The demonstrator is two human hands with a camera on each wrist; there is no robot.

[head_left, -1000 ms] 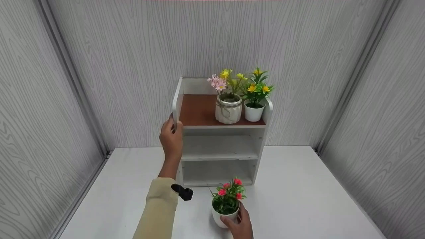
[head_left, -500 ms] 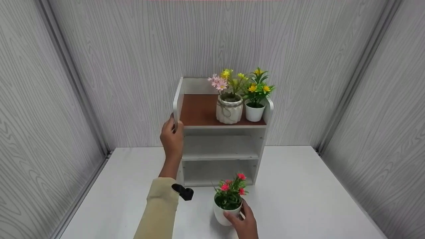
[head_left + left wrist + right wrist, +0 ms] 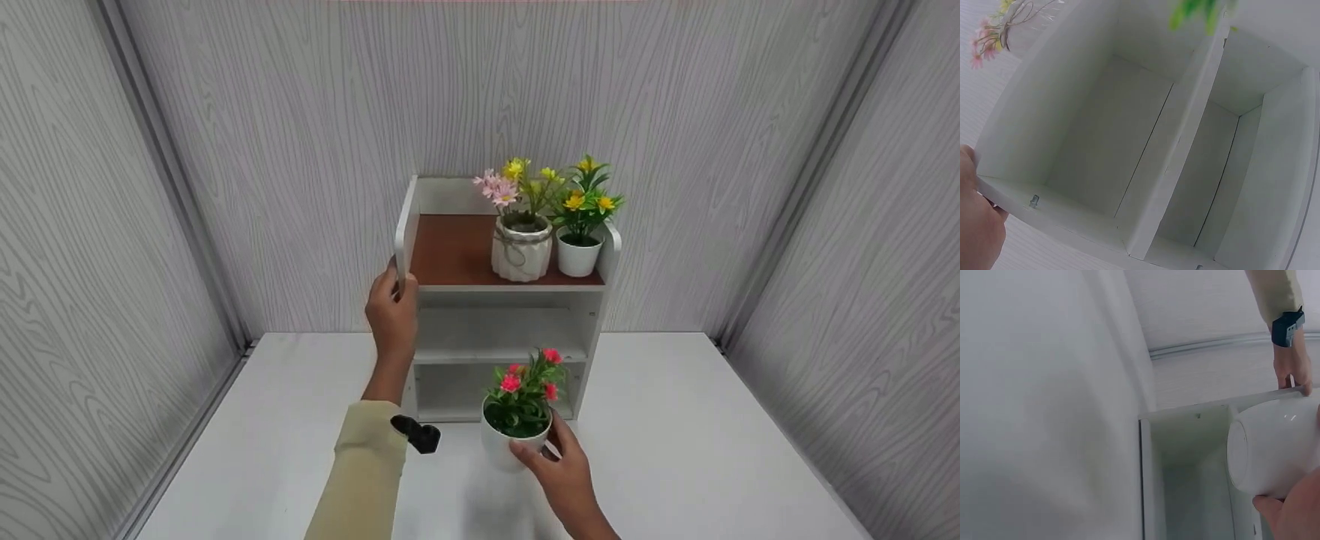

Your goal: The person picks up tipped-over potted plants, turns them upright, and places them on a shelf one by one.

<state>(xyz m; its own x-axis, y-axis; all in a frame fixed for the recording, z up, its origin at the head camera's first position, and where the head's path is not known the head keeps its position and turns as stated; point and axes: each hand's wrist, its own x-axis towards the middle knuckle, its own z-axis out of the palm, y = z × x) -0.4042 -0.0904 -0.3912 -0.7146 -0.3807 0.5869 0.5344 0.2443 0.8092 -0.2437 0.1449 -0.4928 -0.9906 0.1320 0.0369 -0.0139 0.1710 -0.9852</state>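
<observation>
A small white shelf unit (image 3: pixel 501 361) with a brown top board stands against the back wall. My left hand (image 3: pixel 392 315) grips the front edge of its left side panel, thumb on the inner side. In front of the lower compartments, my right hand (image 3: pixel 559 465) holds a white flower pot (image 3: pixel 514 439) with red artificial flowers (image 3: pixel 511 382), thumb on the near side. The right wrist view shows the pot's base (image 3: pixel 1238 455) raised off the table. On the top board sit a ribbed pot (image 3: pixel 520 253) tied with twine, with pink and yellow flowers, and a smaller white pot (image 3: pixel 578 259) with yellow-orange flowers.
The unit stands on a white table (image 3: pixel 675 442), enclosed by grey wood-grain panels (image 3: pixel 300 150) behind and at both sides. On the top board, bare brown surface (image 3: pixel 450 251) shows left of the ribbed pot. Two open compartments lie below.
My right hand has lifted the red-flower pot off the table and moved it up and forward toward the shelf unit. The left hand keeps its hold on the side panel.
</observation>
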